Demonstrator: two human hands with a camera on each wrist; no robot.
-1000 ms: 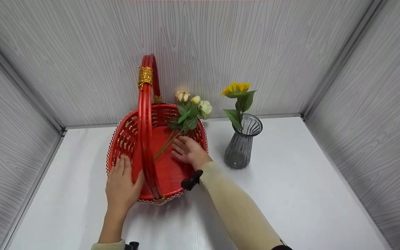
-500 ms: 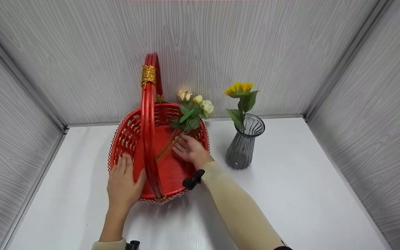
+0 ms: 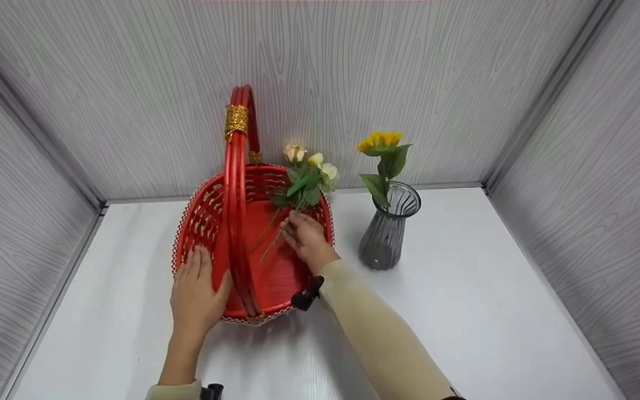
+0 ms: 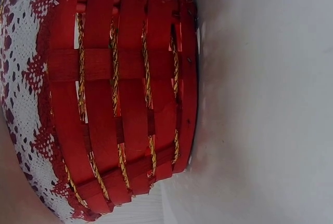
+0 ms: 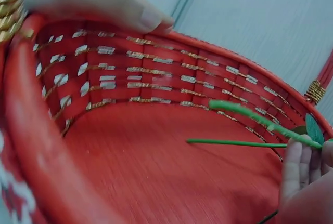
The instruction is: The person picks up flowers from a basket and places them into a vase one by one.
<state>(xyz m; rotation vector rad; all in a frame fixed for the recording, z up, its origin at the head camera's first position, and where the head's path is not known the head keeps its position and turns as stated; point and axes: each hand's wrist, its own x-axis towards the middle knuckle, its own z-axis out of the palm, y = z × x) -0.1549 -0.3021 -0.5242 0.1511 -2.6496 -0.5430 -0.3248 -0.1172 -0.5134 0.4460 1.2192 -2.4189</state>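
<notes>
A red woven basket (image 3: 275,278) with a tall arched handle (image 3: 235,183) stands on the white table. Cream and pale peach artificial roses (image 3: 311,166) lean over its back right rim, their leafy green stems slanting down inside. My right hand (image 3: 306,239) reaches into the basket and pinches one rose stem (image 5: 250,112) between thumb and fingers; a second stem (image 5: 229,142) lies lower, outside the pinch. My left hand (image 3: 195,291) rests over the basket's front left rim with straight fingers and thumb spread. Woven red slats (image 4: 125,99) and lace trim (image 4: 26,68) fill the left wrist view.
To the basket's right stands a grey ribbed glass vase (image 3: 382,239) holding one sunflower (image 3: 380,143) with green leaves. Grey wood-grain panels (image 3: 431,83) enclose the white table (image 3: 464,289) at the back and on both sides.
My right hand has closed its fingers on a rose stem and lifted its lower end away from the other stem. My left hand stays on the rim.
</notes>
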